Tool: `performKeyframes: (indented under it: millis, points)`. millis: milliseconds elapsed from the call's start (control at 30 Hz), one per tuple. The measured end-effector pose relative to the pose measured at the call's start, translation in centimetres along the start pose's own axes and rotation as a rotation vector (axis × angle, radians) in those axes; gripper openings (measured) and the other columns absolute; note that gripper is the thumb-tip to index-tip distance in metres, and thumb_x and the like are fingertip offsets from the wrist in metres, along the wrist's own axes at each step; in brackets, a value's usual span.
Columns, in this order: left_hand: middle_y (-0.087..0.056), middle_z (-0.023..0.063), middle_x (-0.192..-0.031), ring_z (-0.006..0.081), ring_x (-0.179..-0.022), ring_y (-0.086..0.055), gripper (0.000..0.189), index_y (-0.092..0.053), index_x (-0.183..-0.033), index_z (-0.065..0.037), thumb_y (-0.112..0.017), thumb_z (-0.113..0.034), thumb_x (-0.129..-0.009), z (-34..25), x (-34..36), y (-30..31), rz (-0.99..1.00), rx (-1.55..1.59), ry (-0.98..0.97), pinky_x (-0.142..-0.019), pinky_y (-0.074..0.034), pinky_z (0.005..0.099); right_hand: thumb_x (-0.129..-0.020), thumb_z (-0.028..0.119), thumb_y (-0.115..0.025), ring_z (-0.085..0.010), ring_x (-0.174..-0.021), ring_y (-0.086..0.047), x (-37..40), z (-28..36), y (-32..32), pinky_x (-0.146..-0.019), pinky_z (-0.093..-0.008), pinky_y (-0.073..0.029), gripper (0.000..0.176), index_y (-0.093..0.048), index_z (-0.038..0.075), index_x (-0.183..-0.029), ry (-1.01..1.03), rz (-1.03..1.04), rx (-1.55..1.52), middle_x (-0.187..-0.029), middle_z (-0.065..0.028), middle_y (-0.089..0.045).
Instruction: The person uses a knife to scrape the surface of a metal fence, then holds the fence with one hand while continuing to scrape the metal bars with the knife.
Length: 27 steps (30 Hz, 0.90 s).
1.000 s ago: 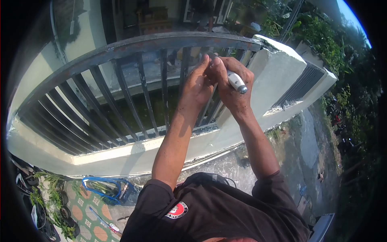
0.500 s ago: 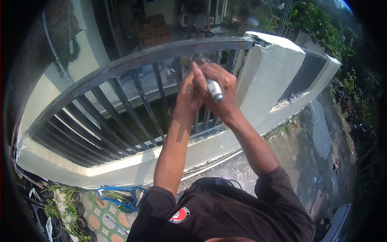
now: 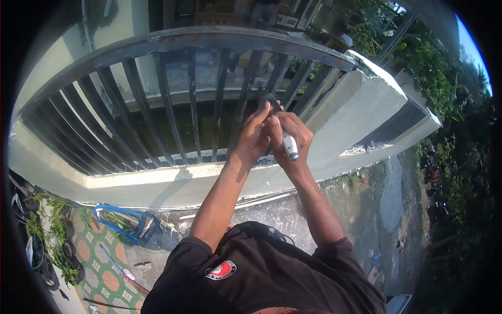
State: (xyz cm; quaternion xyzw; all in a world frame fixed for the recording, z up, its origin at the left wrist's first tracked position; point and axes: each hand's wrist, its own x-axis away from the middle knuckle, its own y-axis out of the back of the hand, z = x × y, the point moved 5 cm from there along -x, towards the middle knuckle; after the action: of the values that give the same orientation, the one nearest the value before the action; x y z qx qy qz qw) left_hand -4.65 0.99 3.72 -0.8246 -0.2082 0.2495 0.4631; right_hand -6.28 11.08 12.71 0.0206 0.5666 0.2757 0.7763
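My right hand (image 3: 291, 137) grips a scraper with a white handle (image 3: 289, 145); its dark blade (image 3: 273, 101) points up against a bar of the dark metal railing (image 3: 193, 99). My left hand (image 3: 254, 137) is pressed beside the right one, fingertips on the blade near the same bar. The railing stands on a pale painted concrete ledge (image 3: 157, 180) and meets a thick white pillar (image 3: 361, 104) on the right.
A blue frame (image 3: 121, 222) lies on the ground at lower left, near patterned tiles (image 3: 99, 267) and plants (image 3: 49, 235). Bare concrete ground (image 3: 366, 209) stretches to the right. Trees (image 3: 434, 68) stand beyond the pillar.
Both hands, with the scraper, have slid down the bar, from near the top rail to its middle. The view has shifted with my head.
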Motion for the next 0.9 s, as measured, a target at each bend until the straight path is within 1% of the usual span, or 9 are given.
performKeyframes:
  millis: [67, 167, 300, 500, 600, 700, 767, 800, 900]
  points:
    - [-0.067, 0.0047, -0.103, 0.0095, -0.092, -0.064, 0.032, -0.064, -0.115, -0.004, -0.055, -0.031, -0.102, -1.4, 0.2, -2.6, 0.075, 0.020, -0.034, -0.086, -0.052, 0.0236, -0.088, 0.004, -0.066, -0.0217, -0.067, -0.066, -0.9, 0.7, 0.4, -0.060, -0.0311, -0.051, 0.013, -0.065, -0.003, -0.077, 0.044, -0.055, 0.035, -0.082, -0.0132, -0.068]
    - [-0.067, 0.0051, -0.104, 0.0103, -0.092, -0.064, 0.032, -0.064, -0.116, -0.004, -0.056, -0.032, -0.102, -1.3, 0.2, -2.7, 0.118, 0.046, -0.013, -0.085, -0.052, 0.0245, -0.089, 0.004, -0.065, -0.0212, -0.066, -0.066, -1.5, 1.0, 0.7, -0.060, -0.0300, -0.051, 0.013, -0.067, -0.003, -0.078, -0.044, -0.059, -0.020, -0.081, -0.0130, -0.068]
    - [-0.066, 0.0059, -0.104, 0.0125, -0.095, -0.064, 0.033, -0.064, -0.115, -0.004, -0.058, -0.032, -0.100, 0.1, 0.8, -0.2, -0.027, 0.044, 0.031, -0.085, -0.053, 0.0267, -0.090, 0.005, -0.065, -0.0195, -0.066, -0.066, 0.7, 0.2, -0.4, -0.060, -0.0297, -0.051, 0.015, -0.068, -0.003, -0.078, -0.008, -0.041, 0.065, -0.080, -0.0121, -0.069]
    - [-0.066, 0.0067, -0.104, 0.0124, -0.092, -0.064, 0.033, -0.065, -0.114, -0.004, -0.059, -0.033, -0.100, -1.2, 0.3, -1.8, 0.105, 0.017, 0.017, -0.083, -0.054, 0.0284, -0.095, 0.011, -0.059, -0.0216, -0.071, -0.068, -0.6, 1.3, 0.1, -0.066, -0.0320, -0.052, 0.022, -0.072, -0.002, -0.082, -0.058, -0.080, 0.076, -0.081, -0.0136, -0.070]
    - [-0.068, 0.0064, -0.103, 0.0131, -0.088, -0.064, 0.030, -0.065, -0.114, -0.005, -0.059, -0.031, -0.100, 0.2, 1.0, 0.9, -0.091, 0.030, 0.109, -0.077, -0.055, 0.0278, -0.094, 0.009, -0.062, -0.0205, -0.069, -0.067, 1.8, 0.7, -1.1, -0.063, -0.0309, -0.052, 0.020, -0.071, -0.002, -0.080, -0.040, -0.039, 0.077, -0.081, -0.0131, -0.069]
    - [-0.068, 0.0057, -0.103, 0.0135, -0.086, -0.065, 0.029, -0.066, -0.114, -0.007, -0.059, -0.031, -0.100, 0.5, 1.1, 2.0, -0.040, 0.058, 0.052, -0.073, -0.056, 0.0281, -0.092, 0.008, -0.064, -0.0201, -0.068, -0.067, 3.3, 0.1, -2.0, -0.062, -0.0304, -0.052, 0.017, -0.070, -0.002, -0.079, 0.010, -0.030, 0.112, -0.081, -0.0129, -0.069]
    - [-0.068, 0.0058, -0.105, 0.0137, -0.085, -0.065, 0.028, -0.065, -0.117, -0.007, -0.060, -0.029, -0.099, 0.6, 0.8, 2.1, -0.038, 0.068, 0.044, -0.073, -0.056, 0.0284, -0.090, 0.007, -0.066, -0.0205, -0.068, -0.067, 3.5, 0.1, -2.2, -0.064, -0.0308, -0.053, 0.014, -0.069, -0.001, -0.078, -0.003, -0.069, 0.097, -0.082, -0.0121, -0.069]
    - [-0.068, 0.0067, -0.106, 0.0142, -0.087, -0.066, 0.030, -0.062, -0.122, -0.007, -0.061, -0.026, -0.099, 0.0, 1.0, 1.9, -0.120, -0.002, 0.011, -0.076, -0.057, 0.0286, -0.084, 0.003, -0.071, -0.0243, -0.070, -0.067, 3.6, 0.3, -2.4, -0.065, -0.0336, -0.054, 0.013, -0.063, -0.002, -0.075, 0.018, -0.057, 0.075, -0.081, -0.0118, -0.067]
    - [-0.066, 0.0108, -0.115, 0.0153, -0.095, -0.067, 0.043, -0.051, -0.137, -0.004, -0.061, -0.018, -0.098, -0.7, 2.0, 1.9, -0.232, -0.115, -0.033, -0.084, -0.058, 0.0298, -0.083, 0.003, -0.071, -0.0241, -0.074, -0.067, 4.7, 0.0, -3.1, -0.065, -0.0339, -0.054, 0.012, -0.063, -0.001, -0.074, 0.058, -0.015, 0.114, -0.082, -0.0122, -0.067]
